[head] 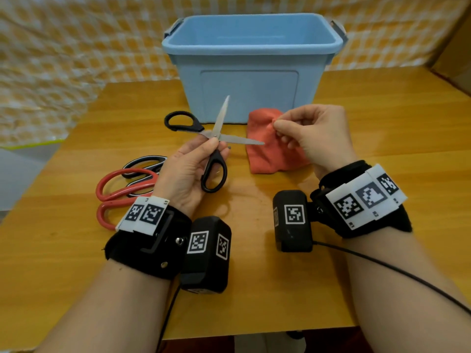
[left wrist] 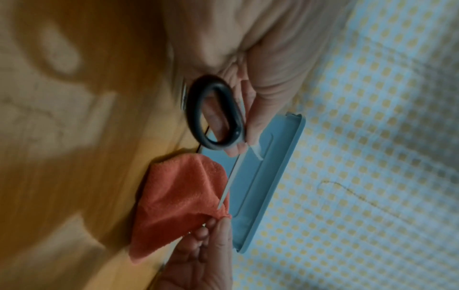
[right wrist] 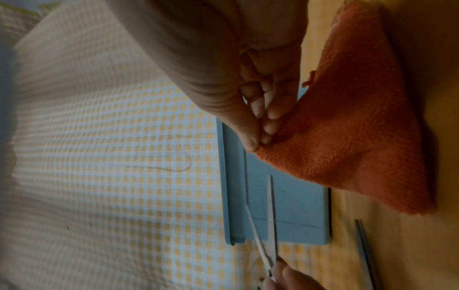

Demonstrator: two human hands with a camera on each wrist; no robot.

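My left hand point(head: 204, 151) holds black-handled scissors point(head: 216, 138) above the table, thumb and fingers pinching near the pivot. Their blades stand spread wide, one pointing up, the other toward the cloth. One handle loop point(left wrist: 213, 111) lies against my palm, the other sticks out to the left. My right hand point(head: 283, 128) pinches the top of an orange cloth point(head: 267, 151) between thumb and fingers, lifting it into a peak point(right wrist: 263, 151) while its lower part stays on the table. The lower blade tip point(left wrist: 221, 204) sits close to the pinched cloth.
A light blue plastic bin point(head: 252, 64) stands open behind the cloth on the wooden table point(head: 382, 118). Red-handled scissors point(head: 119, 192) and a black-and-white-handled pair point(head: 142, 164) lie at the left. A yellow checked cloth point(head: 76, 47) hangs behind.
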